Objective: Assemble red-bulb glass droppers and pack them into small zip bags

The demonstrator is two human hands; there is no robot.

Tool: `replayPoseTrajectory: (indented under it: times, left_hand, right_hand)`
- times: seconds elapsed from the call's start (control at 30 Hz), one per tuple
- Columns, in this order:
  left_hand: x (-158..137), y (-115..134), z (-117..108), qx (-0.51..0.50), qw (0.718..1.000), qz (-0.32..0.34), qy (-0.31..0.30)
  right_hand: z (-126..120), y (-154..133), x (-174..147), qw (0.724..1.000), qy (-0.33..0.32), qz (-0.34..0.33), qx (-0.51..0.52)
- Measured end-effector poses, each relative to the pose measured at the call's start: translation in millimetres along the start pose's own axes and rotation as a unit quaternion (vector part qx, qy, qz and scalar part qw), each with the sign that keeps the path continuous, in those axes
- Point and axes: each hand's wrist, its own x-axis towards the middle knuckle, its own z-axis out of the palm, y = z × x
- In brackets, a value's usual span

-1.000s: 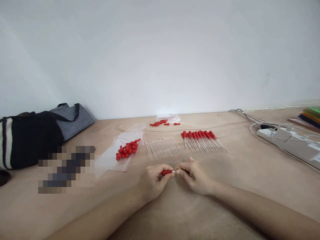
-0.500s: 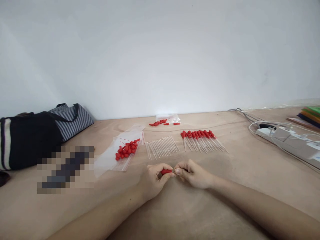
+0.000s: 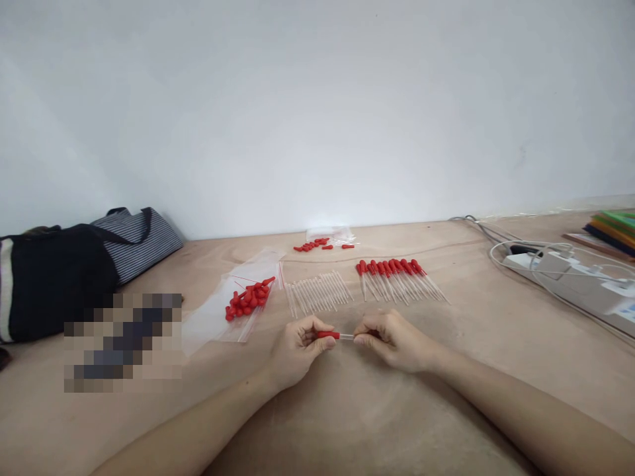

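Between thumb and fingers, my left hand (image 3: 302,347) pinches a red rubber dropper bulb (image 3: 329,335). My right hand (image 3: 394,340) grips a clear dropper tube (image 3: 346,337) whose near end meets the bulb's mouth; its other end is hidden in the fingers. Beyond my hands lies a row of bare tubes (image 3: 320,293). To the right of these is a row of droppers with red bulbs fitted (image 3: 397,279). A pile of loose red bulbs (image 3: 248,301) rests on clear plastic bags (image 3: 213,317) at the left.
Near the wall are several more red bulbs (image 3: 311,245) and a small clear bag (image 3: 330,233). A black bag (image 3: 59,284) and a striped bag (image 3: 143,241) stand at the left. Power strips (image 3: 575,277) with cables lie at the right, below coloured folders (image 3: 612,231).
My hands have drawn a little apart, and a length of clear tube now shows between the bulb and my right fingers. The view has shifted slightly.
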Motion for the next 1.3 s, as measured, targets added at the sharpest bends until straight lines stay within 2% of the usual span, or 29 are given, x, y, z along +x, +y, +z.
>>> replayPoseTrajectory:
  times: [0.27,0.5,0.6,0.77,0.93,1.1,1.17,1.3]
  left_hand:
    - [-1,2,2,-0.037,0.999,0.015,0.003]
    - [-2,0,1,-0.033,0.999,0.036,0.014]
    - [-2,0,1,-0.021,0.998,0.049,0.017]
    - [-3,0,1,-0.026,0.997,0.068,0.03]
    - [-3,1,1,-0.03,0.997,0.07,0.022]
    - [-3,1,1,-0.034,0.998,0.05,-0.013]
    - [-3,1,-1,-0.031,0.999,0.032,-0.026]
    - [-1,3,-9,0.013,0.999,0.017,-0.041]
  right_hand:
    - [-1,3,2,0.998,-0.06,0.0,0.013]
    - [1,5,2,0.991,-0.077,0.046,0.104]
    - [1,6,3,0.973,-0.1,0.085,0.189]
    - [3,10,5,0.929,-0.139,0.143,0.312]
    - [4,17,7,0.882,-0.163,0.181,0.404]
    - [0,22,7,0.837,-0.211,0.21,0.459]
    - [-2,21,6,0.835,-0.212,0.216,0.46]
    - [-5,19,7,0.855,-0.174,0.208,0.443]
